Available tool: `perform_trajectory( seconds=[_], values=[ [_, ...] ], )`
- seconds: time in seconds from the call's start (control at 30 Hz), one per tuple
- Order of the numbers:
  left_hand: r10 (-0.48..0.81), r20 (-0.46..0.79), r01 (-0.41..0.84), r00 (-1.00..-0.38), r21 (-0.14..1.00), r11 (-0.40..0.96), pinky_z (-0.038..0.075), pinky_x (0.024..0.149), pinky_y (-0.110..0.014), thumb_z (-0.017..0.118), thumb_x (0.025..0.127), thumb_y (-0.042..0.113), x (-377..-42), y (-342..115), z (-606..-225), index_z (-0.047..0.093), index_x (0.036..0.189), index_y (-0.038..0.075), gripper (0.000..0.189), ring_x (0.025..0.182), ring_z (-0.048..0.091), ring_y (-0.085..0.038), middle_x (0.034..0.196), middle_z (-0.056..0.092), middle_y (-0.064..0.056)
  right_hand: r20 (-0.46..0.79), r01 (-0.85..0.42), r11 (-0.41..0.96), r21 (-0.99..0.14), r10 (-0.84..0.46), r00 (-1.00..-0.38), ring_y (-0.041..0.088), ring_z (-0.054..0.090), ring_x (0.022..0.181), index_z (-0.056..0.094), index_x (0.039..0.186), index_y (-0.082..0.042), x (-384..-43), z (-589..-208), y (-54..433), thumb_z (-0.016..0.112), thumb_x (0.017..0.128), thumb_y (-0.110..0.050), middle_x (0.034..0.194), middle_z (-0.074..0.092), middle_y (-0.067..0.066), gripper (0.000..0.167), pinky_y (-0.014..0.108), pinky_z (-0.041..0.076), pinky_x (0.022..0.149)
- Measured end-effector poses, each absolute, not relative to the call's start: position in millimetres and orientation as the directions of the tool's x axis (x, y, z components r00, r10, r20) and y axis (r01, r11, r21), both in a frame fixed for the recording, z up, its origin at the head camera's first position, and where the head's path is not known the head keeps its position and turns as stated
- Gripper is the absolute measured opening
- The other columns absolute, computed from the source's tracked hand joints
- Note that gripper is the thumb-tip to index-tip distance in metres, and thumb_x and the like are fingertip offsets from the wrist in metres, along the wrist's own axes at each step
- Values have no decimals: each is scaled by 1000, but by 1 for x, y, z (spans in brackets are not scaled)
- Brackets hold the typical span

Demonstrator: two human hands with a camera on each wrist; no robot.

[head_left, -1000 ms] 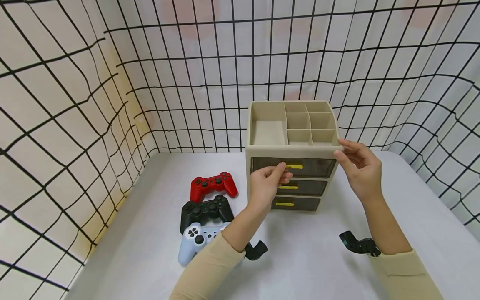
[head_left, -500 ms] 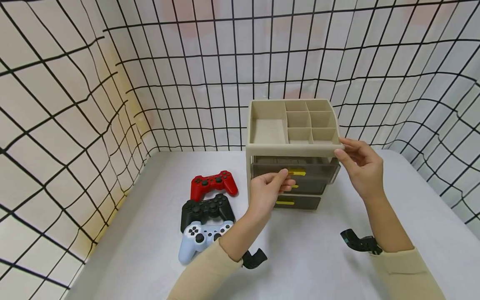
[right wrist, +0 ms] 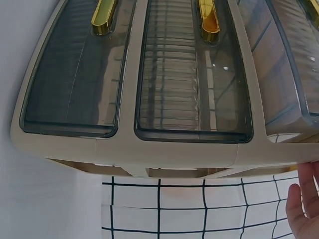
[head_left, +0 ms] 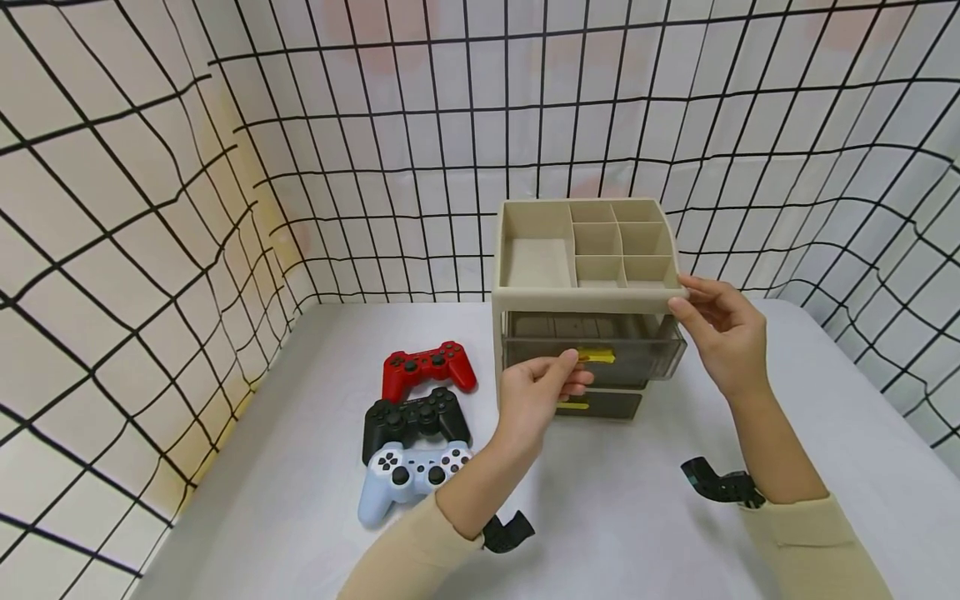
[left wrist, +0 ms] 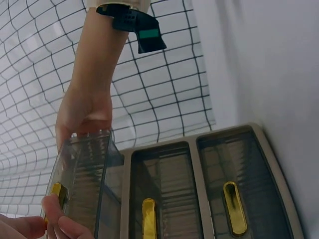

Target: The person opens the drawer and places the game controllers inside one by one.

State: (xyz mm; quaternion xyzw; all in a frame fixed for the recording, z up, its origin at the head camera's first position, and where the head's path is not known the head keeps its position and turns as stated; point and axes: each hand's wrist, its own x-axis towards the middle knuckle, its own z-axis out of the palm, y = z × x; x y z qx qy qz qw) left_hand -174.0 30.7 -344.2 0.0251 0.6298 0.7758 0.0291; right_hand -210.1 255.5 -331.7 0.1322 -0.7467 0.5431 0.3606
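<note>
A beige desktop organizer with divided top compartments and three smoky see-through drawers stands on the white table. Its top drawer is partly pulled out. My left hand pinches the yellow handle of that drawer between thumb and fingers; in the left wrist view the fingertips are on the handle. My right hand grips the organizer's upper right front corner with thumb in front. The middle and bottom drawers are closed.
Left of the organizer lie a red game controller, a black one and a light blue one, close together in a column. Black wire grid with white cloth behind it encloses the table at the back and sides.
The top drawer, closed a second ago, has slid out toward me. My left hand has come slightly nearer and lower with its handle. My right hand has stayed on the corner.
</note>
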Motion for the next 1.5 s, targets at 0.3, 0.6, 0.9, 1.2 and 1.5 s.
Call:
perform_trajectory(
  seconds=[0.3,0.6,0.9,1.2,1.5],
  values=[
    [90,17,-8,-996,963,-271,57,69,-28,67,93,15,-165,29,-346,72,94,-10,26,61,67,-12,79,72,-17,664,-572,368,-733,205,-719,5,62,87,64,116,8,-209,-330,254,66,88,6,96,67,-13,29,13,48,78],
    [111,7,-23,-994,962,-271,57,75,-32,68,93,15,-153,26,-350,72,95,-9,25,63,68,-12,80,72,-18,666,-572,373,-730,204,-717,6,62,87,65,117,7,-209,-330,255,66,88,6,96,67,-13,28,13,48,76],
    [125,-7,-41,-992,962,-270,56,73,-27,68,93,14,-139,24,-348,71,96,-10,25,63,66,-10,81,72,-19,667,-574,371,-730,205,-716,6,62,87,65,117,7,-210,-331,255,66,88,7,96,67,-13,29,13,48,76],
    [138,-4,-37,-990,970,-240,54,69,-25,68,93,17,-129,21,-349,73,95,-7,25,62,65,-8,80,73,-15,660,-563,378,-735,206,-723,7,62,89,65,118,5,-209,-331,255,66,89,4,99,66,-13,29,13,48,78],
    [156,-31,-66,-987,972,-227,54,70,-26,68,92,18,-122,20,-350,74,93,-5,23,62,65,-8,79,73,-14,664,-573,366,-733,205,-719,6,62,88,65,118,6,-211,-332,256,66,88,6,98,66,-13,30,13,48,76]
  ],
)
